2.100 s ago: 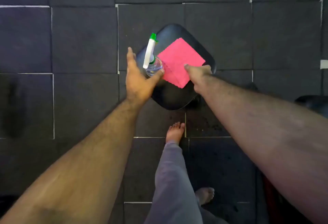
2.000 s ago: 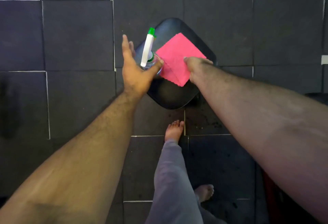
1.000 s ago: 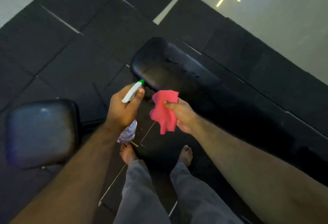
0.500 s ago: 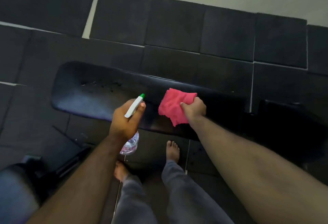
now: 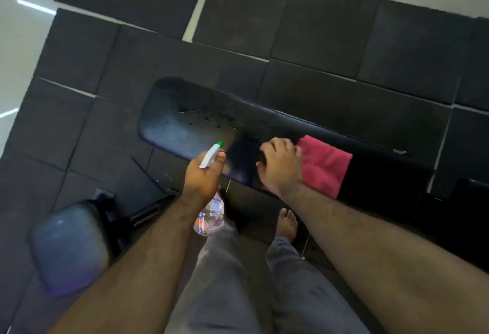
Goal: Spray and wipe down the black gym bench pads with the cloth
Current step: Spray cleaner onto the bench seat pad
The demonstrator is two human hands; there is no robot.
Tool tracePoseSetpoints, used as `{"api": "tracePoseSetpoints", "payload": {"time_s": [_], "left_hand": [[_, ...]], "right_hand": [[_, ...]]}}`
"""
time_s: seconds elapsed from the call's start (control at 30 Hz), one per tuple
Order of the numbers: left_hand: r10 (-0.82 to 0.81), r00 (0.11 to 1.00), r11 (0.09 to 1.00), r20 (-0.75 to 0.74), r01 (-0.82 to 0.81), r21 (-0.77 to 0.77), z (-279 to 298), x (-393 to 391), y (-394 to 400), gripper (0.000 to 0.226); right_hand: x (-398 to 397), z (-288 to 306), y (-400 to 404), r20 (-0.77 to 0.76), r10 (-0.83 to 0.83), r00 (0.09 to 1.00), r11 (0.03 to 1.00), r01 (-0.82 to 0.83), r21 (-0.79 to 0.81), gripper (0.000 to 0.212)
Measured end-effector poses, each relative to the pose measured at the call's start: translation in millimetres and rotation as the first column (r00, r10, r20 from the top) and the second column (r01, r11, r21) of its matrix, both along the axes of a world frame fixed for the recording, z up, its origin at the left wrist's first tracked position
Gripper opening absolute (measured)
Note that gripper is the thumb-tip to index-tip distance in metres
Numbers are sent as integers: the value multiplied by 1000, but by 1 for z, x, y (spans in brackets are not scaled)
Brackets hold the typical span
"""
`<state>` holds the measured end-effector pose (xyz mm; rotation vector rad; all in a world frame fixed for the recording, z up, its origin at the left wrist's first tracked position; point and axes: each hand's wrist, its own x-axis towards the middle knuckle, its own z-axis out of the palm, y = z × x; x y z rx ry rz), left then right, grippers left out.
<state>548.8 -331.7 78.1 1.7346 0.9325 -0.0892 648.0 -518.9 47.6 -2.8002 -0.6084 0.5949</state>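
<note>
At 6 o'clock, grey trouser legs (image 5: 225, 280). Just beyond, the left hand (image 5: 202, 177) is wrapped around a spray bottle (image 5: 210, 212). At 1 o'clock from it, the right hand (image 5: 280, 167), fingers spread flat, presses a pink cloth (image 5: 326, 165) onto the long bench pad (image 5: 185, 124), droplets at 11 o'clock. A smaller pad (image 5: 70, 249) sits at 8 o'clock.

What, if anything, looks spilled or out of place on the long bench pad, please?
Only droplets on the pad, left of the cloth. With the spray bottle in the left hand, they look like spray, not a spill.
</note>
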Motion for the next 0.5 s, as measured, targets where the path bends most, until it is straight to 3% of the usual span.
{"api": "tracePoseSetpoints", "payload": {"time_s": [0.1, 0.2, 0.37, 0.5], "left_hand": [[164, 986, 986, -39, -164, -1, -8, -19, 34, 32], [236, 967, 971, -99, -233, 50, -19, -33, 74, 30], [194, 971, 978, -137, -181, 100, -51, -35, 133, 23], [170, 964, 983, -206, -149, 111, -71, -32, 158, 38]], "right_hand": [[-11, -4, 67, -222, 310, 925, 949, -315, 12, 66], [-14, -15, 129, -250, 440, 863, 887, -460, -27, 85], [-5, -37, 191, -229, 415, 881, 885, -449, -124, 97], [-13, -50, 203, -213, 409, 887, 878, -446, -172, 93]]}}
